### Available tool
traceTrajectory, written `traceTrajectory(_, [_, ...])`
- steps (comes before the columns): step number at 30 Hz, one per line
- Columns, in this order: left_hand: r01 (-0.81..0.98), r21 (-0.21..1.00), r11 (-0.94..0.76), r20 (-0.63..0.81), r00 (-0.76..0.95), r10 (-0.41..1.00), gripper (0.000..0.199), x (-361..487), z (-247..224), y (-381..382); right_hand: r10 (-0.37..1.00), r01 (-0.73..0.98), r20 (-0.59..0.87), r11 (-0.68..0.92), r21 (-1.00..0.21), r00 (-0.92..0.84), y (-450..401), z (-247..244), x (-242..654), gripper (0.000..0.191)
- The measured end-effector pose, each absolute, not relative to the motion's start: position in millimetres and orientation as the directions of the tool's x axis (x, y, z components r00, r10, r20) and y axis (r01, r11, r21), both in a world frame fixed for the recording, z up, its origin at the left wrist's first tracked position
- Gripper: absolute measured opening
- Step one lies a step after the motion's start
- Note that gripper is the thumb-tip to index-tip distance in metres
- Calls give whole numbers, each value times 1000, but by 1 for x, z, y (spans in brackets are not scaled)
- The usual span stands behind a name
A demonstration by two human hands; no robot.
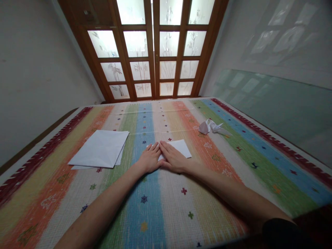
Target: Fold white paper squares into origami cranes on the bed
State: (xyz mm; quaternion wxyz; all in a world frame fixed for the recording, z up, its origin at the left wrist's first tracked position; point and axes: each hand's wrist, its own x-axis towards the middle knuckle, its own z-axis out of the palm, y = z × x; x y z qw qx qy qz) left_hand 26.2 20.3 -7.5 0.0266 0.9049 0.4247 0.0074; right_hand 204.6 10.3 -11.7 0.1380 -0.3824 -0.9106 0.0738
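Note:
A folded piece of white paper (pixel 183 148) lies on the striped tablecloth in the middle, partly covered by both hands. My left hand (pixel 150 157) rests flat over its left end, fingers stretched forward. From the right, my right hand (pixel 172 157) lies flat on the same paper, its fingers extended and nearly meeting the left fingertips. The thumbs come close together at the near side. Beneath the palms the paper's left part is hidden, so its full shape cannot be made out.
A stack of white paper sheets (pixel 100 148) lies to the left. Folded white paper figures (pixel 211 127) sit at the right, beyond my right hand. The striped tablecloth (pixel 145 214) covers the table. A glass-paned wooden door (pixel 155 69) stands behind, with walls on both sides.

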Motion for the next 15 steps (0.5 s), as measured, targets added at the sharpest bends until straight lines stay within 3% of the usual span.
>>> traceTrajectory(6, [765,24,-644,-3,644,765,62,26,-11,22,760,723,145,648,-241,-633,11,-18,193,89])
traceTrajectory(15, [779,52,-625,-17,627,779,74,24,-8,20,812,799,102,583,-148,-574,15,-18,213,87])
